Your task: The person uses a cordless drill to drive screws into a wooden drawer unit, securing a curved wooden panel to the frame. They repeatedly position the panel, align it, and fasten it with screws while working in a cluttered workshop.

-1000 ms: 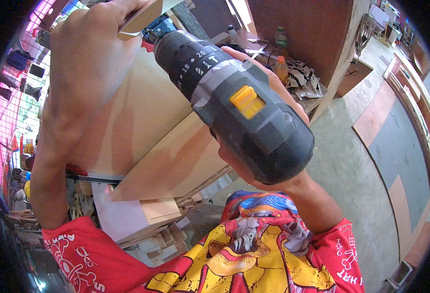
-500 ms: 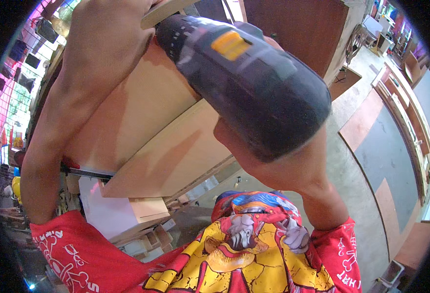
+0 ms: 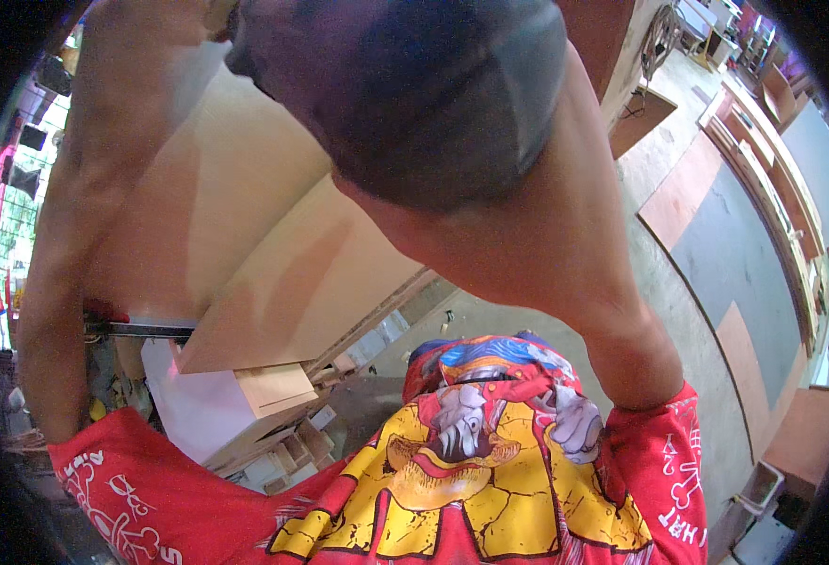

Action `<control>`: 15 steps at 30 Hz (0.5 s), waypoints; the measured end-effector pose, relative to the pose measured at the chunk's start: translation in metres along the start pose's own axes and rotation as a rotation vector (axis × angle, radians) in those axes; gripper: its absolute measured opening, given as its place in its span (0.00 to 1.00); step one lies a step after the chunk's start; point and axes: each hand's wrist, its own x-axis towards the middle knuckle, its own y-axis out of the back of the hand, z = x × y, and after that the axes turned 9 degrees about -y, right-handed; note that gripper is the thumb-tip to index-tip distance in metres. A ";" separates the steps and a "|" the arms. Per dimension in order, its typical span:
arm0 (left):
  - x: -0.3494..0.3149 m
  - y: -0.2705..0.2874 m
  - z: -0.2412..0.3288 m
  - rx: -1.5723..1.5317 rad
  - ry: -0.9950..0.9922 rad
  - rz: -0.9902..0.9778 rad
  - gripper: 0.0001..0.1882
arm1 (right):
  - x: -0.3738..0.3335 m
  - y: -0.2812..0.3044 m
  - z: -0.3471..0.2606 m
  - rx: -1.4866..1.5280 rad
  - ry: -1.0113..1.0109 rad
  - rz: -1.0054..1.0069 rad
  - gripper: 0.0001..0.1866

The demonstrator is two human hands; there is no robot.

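Observation:
A dark cordless drill (image 3: pixel 424 104) fills the upper middle, blurred and cut off by the top edge. My right hand (image 3: pixel 471 240) is closed beneath its body; the handle and most of the fingers are hidden. On the left my bare left arm rises beside a pale wooden panel (image 3: pixel 235 169), and my left hand (image 3: pixel 174 38) is smeared at the upper edge, its fingers not readable. Below the drill a second pale wooden board (image 3: pixel 278 282) lies against the first at a slant. The drill's front end is out of sight.
A white-sided box (image 3: pixel 188 400) and small wood offcuts (image 3: pixel 292 447) sit below the boards. To the right, grey and reddish sheets (image 3: pixel 734 254) lie on the concrete floor beside long wooden frames (image 3: pixel 772 179). Wire mesh (image 3: pixel 33 188) stands at far left.
The drill has moved up and left in the picture, its front end passing out of view. My left arm has shifted left, and the wooden strip near my left hand no longer shows.

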 end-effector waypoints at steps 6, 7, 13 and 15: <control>0.018 0.002 0.027 -0.011 0.027 0.140 0.15 | -0.002 0.004 0.004 -0.043 -0.003 0.058 0.23; 0.016 0.000 0.024 -0.011 0.032 0.119 0.16 | -0.001 0.003 0.005 -0.042 0.000 0.063 0.22; 0.010 -0.011 -0.023 -0.028 0.015 -0.056 0.19 | 0.003 -0.002 0.005 -0.045 0.035 0.096 0.21; 0.008 -0.018 -0.027 -0.035 0.016 -0.088 0.21 | 0.003 -0.003 0.009 -0.043 0.030 0.116 0.21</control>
